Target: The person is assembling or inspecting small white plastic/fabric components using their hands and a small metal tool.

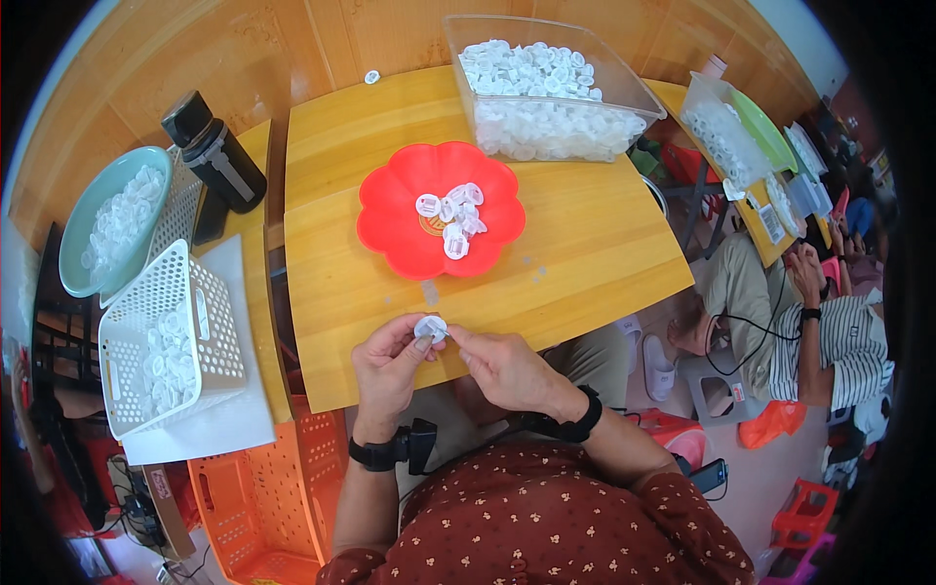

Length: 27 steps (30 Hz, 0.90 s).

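Near the front edge of the wooden table, my left hand pinches a small round white plastic piece between thumb and fingers. My right hand is closed, its fingertips meeting at the right edge of that piece; whatever else they grip is too small to make out. Just beyond my hands sits a red flower-shaped dish with several similar white round pieces in its middle. At the table's far side stands a clear plastic bin heaped with white pieces.
On the left are a white perforated basket, a green basin and a black flask. An orange crate stands below. A loose white piece lies by the wall. Another person sits at the right.
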{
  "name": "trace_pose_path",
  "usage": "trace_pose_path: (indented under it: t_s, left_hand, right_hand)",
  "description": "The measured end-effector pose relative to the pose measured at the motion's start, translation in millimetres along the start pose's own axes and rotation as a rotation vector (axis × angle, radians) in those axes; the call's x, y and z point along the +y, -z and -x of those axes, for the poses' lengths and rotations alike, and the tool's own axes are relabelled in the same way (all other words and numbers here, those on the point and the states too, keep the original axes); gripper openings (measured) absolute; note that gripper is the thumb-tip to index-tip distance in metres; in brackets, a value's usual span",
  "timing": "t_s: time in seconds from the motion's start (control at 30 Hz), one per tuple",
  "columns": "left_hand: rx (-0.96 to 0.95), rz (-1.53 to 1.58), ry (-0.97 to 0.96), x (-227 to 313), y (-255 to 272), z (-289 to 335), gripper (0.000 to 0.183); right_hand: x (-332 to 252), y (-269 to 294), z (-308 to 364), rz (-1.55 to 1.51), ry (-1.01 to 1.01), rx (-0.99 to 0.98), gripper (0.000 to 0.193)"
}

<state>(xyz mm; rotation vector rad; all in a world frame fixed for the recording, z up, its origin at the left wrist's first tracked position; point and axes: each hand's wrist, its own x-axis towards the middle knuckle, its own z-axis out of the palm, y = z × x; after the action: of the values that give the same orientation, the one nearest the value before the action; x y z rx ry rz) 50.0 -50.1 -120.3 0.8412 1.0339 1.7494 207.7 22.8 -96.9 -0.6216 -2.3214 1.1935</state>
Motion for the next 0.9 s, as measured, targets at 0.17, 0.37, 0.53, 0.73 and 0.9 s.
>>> trace_pose_path:
  t_s: [0.17,0.37,0.53,0.73,0.9]
  left_hand:
    - [0.019,0.000,0.014,-0.7,0.0,-0.6,0.026]
    - [0.023,-0.034,0.025,-1.0,-1.3,0.5,0.026]
    - [0.027,-0.091,0.042,-1.3,-3.0,1.5,0.027]
    - [0.014,-0.166,0.051,-1.5,-2.9,1.2,0.024]
    - [0.003,-0.227,0.050,-3.2,-1.5,0.7,0.022]
  right_hand:
    - [-7.1,5.5,-1.2,-0.029,-0.038,-0.014,0.037]
    - [-14.0,9.6,2.6,0.176,-0.085,-0.030,0.031]
    - [-19.1,14.0,0.5,0.292,-0.105,-0.082,0.029]
    - [-19.1,15.5,-3.6,0.392,-0.079,-0.150,0.031]
    - [-18.7,16.9,-8.9,0.426,-0.071,-0.205,0.030]
